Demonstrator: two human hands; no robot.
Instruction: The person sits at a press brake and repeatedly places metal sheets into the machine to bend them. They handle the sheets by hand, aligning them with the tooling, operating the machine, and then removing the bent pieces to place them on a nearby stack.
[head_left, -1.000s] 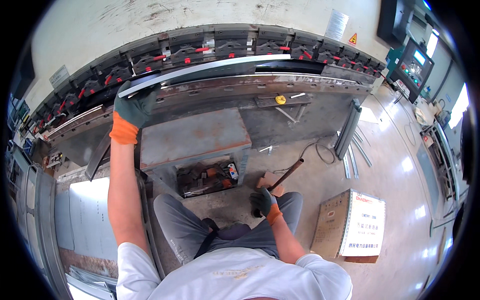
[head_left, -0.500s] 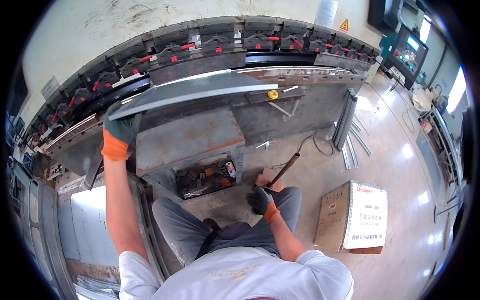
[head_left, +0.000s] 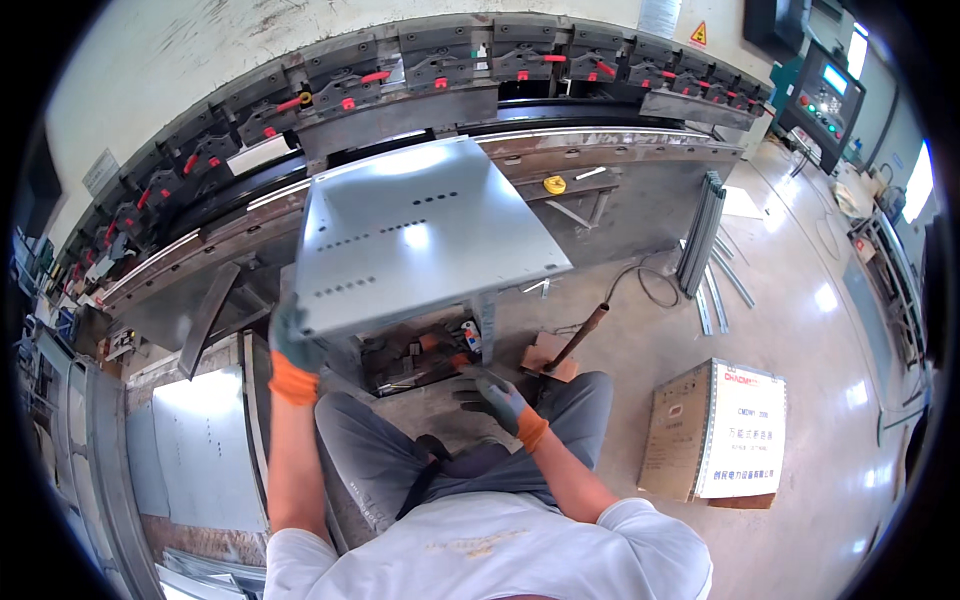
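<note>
My left hand (head_left: 295, 340), in a grey glove with an orange cuff, is closed on the near left corner of a sheet metal panel (head_left: 450, 255). The panel is shiny, with rows of small dark holes, and it slopes down toward me from the press brake's bed (head_left: 590, 147). Its far edge lies by the bed, under the upper tooling (head_left: 400, 107). My right hand (head_left: 493, 397), gloved the same way, is over my lap, fingers stretched and apart, holding nothing. It is below the panel's near edge and does not touch it.
Under the panel stands a metal stand with tools on its shelf (head_left: 415, 360). A rusty upright rod (head_left: 580, 338) rises from the floor in front of me. At right are a cardboard box (head_left: 675, 430) and leaning metal strips (head_left: 700, 235). More sheets (head_left: 205, 450) lie at left.
The panel's near edge has come down from almost level, so its holed face now shows. My left hand has moved down and right with it. My right hand has moved left, fingers opening out.
</note>
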